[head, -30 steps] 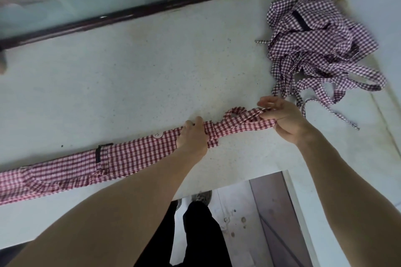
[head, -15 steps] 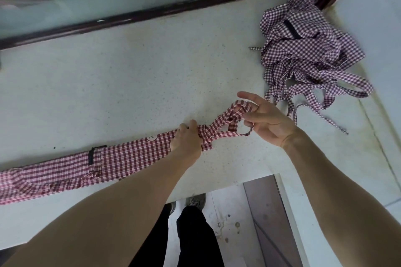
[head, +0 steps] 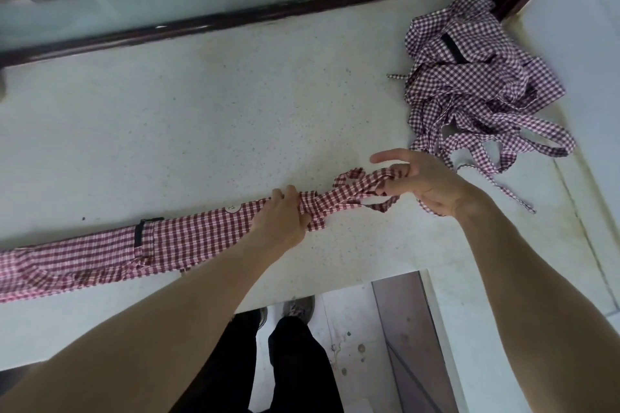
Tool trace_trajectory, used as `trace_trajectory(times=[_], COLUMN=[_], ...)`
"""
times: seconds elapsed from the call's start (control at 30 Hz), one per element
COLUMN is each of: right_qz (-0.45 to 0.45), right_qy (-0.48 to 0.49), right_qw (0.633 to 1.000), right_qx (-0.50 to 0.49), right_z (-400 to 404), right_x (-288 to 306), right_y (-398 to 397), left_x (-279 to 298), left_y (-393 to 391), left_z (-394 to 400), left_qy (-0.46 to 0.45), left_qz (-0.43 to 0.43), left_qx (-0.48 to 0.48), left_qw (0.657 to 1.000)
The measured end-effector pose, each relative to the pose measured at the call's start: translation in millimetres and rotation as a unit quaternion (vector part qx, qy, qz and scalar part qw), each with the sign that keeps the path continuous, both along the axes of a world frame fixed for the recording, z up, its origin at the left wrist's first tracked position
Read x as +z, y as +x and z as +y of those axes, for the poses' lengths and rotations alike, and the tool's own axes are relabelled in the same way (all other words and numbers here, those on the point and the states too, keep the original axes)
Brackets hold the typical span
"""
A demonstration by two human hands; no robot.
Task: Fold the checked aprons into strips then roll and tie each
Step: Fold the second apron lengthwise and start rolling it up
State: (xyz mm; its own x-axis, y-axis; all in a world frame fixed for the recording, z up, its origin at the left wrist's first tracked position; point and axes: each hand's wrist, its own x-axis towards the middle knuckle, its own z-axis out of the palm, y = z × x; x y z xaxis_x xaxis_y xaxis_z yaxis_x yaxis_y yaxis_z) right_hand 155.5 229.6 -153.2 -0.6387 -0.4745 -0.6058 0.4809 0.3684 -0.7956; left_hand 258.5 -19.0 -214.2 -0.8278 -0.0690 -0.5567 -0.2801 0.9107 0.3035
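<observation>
The folded apron (head: pixel 188 238) is thin checked cotton, so I judge it light, limp and quick to lose its creases: a strip like this wants holding flat and close to the end being worked, since any slack lets the layers slide apart, and its narrow ties (head: pixel 362 186) will tangle if they are pulled from their loose ends. The best hold looks to be where the strip narrows into the ties, with the cloth pinned to the bench (head: pixel 208 117) while the straps are gathered. The left hand (head: pixel 283 220) does this now, its fingers (head: pixel 285 194) curled down over the strip's end and gripping the bunched cloth; the long body of the strip runs away from those fingers along the bench toward the left edge of the view, lying flat. Just beyond them, on the far side from the strip, the ties loop up into the right hand (head: pixel 426 183), whose lower fingers (head: pixel 391 190) curl round the straps while the forefinger sticks out straight above them. A heap of unfolded aprons (head: pixel 476 87) lies past the right hand's fingers, near but apart from them, against the corner of the bench, its ties trailing toward the wrist
</observation>
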Motion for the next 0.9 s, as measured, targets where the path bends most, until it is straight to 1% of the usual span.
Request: trace_trajectory(times=[0.03,0.1,0.17,0.2,0.27,0.3,0.37,0.4,0.47,0.53,0.6,0.63,0.7,0.77,0.8,0.87,0.9], right_qz=[0.051,0.172,0.260,0.269,0.229,0.247,0.325,0.309,0.252,0.236,0.228,0.226,0.206,0.166,0.164,0.189,0.200], right_qy=[0.061,0.189,0.248,0.261,0.273,0.284,0.328,0.346,0.374,0.362,0.337,0.327,0.331,0.349,0.358,0.365,0.362], right_qw=[0.996,0.962,0.930,0.926,0.934,0.926,0.886,0.883,0.889,0.898,0.907,0.909,0.915,0.919,0.917,0.909,0.908], right_qx=[0.032,0.095,0.074,0.039,-0.024,-0.028,-0.036,-0.070,-0.080,-0.082,-0.112,-0.126,-0.105,-0.075,-0.065,-0.065,-0.064], right_z=[3,3,0,-2,-3,-3,3,6,13,18,13,8,-2,-16,-21,-27,-29], right_x=[-1,-6,-18,-25,-35,-39,-52,-52,-53,-56,-52,-50,-52,-52,-53,-57,-59], right_y=[1,8,12,13,15,15,13,14,18,23,27,27,30,36,39,40,40], left_x=[1,-1,-2,-3,-5,-5,-3,-3,-3,-3,-2,-1,2,2,1,-1,-2], left_y=[3,9,10,11,11,10,6,5,5,7,9,10,15,21,24,27,27], left_z=[-1,-2,-3,-3,-3,-3,-4,-5,-5,-3,-1,1,5,11,14,16,15], left_qy=[-0.026,-0.059,-0.070,-0.071,-0.068,-0.063,-0.053,-0.052,-0.061,-0.070,-0.076,-0.080,-0.083,-0.046,-0.009,0.055,0.064], left_qz=[0.006,0.019,0.026,0.026,0.018,0.013,-0.001,-0.006,-0.012,-0.012,-0.007,0.003,0.057,0.127,0.141,0.120,0.102], left_qx=[-0.012,-0.021,-0.014,-0.008,-0.002,0.002,0.013,0.018,0.018,0.013,0.009,0.002,-0.020,-0.049,-0.057,-0.072,-0.086], left_qw=[1.000,0.998,0.997,0.997,0.998,0.998,0.999,0.998,0.998,0.997,0.997,0.997,0.995,0.990,0.988,0.989,0.989])
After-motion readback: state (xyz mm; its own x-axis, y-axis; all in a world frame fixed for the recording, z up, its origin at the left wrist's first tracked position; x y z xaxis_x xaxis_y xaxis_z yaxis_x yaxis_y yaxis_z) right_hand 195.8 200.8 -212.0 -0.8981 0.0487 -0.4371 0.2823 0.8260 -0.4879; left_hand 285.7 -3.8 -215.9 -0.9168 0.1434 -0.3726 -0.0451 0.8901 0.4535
